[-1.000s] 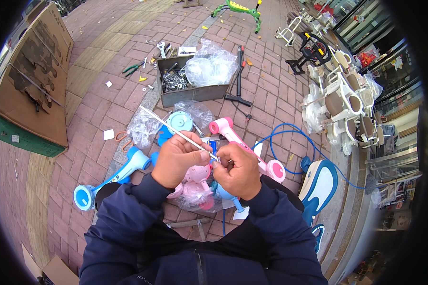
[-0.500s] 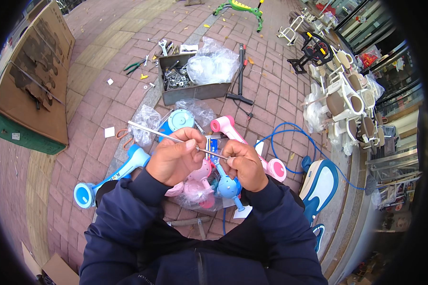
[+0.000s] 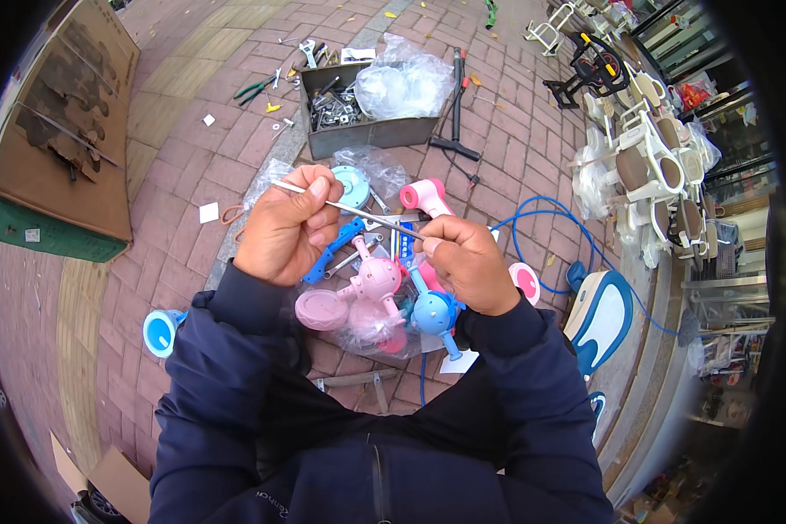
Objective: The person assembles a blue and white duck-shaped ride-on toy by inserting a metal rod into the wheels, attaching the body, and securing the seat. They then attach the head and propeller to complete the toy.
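I have a thin metal rod (image 3: 371, 217) between my two hands, raised over the toy parts on the paving. My left hand (image 3: 279, 231) is clamped on its far left stretch, thumb against fingers; my right hand (image 3: 473, 266) pinches its near right end. The rod slopes nearer toward the right; whether it is one piece or two joined, I can't quite tell from here.

Below and between my hands lie a pink ball-shaped part (image 3: 380, 278) and, just to its right, a blue ball-shaped part (image 3: 434, 313). Farther off, a round light-blue piece (image 3: 351, 186) sits left of a pink tube (image 3: 424, 196). Beyond those stands a metal box (image 3: 375, 137) of hardware with clear plastic (image 3: 406, 90) in it, green-handled pliers (image 3: 253, 89) to its left. A blue hose (image 3: 541, 199) loops on the right.
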The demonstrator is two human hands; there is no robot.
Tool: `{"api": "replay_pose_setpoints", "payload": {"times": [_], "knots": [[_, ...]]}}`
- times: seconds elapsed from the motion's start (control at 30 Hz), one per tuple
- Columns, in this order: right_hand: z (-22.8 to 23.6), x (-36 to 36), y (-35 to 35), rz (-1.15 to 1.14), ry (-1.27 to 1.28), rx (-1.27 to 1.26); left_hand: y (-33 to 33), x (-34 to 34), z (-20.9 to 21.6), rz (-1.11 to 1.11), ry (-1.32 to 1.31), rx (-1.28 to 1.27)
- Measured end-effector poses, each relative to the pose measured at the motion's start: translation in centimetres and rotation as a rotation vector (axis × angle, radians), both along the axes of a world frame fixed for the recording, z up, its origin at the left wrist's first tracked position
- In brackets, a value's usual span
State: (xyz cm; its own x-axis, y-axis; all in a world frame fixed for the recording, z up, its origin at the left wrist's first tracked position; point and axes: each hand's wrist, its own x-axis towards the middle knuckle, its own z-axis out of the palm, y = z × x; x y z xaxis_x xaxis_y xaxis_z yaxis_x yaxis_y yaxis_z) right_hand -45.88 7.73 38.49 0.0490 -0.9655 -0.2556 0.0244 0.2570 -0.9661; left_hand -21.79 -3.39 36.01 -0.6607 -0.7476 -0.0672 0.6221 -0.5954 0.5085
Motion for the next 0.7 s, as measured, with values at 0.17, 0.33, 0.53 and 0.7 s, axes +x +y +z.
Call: {"api": "replay_pose_setpoints", "payload": {"times": [0.17,0.33,0.53,0.7], "knots": [[-0.3,-1.1,-0.2,-0.065,0.045,-0.021,-3.0,4.0,-0.2,0.209,-0.133,-0.040],[0.4,-2.4,0.4,-0.186,-0.012,0.082,-6.3,7.9,-3.1,0.360,-0.342,0.038],[1.0,-2.4,0.8,-0.261,-0.044,0.136,-7.1,8.2,-15.0,0.308,-0.618,0.254],[1.3,-2.6,1.7,-0.301,-0.048,0.158,-4.0,5.9,-25.6,0.240,-1.116,0.265]]}}
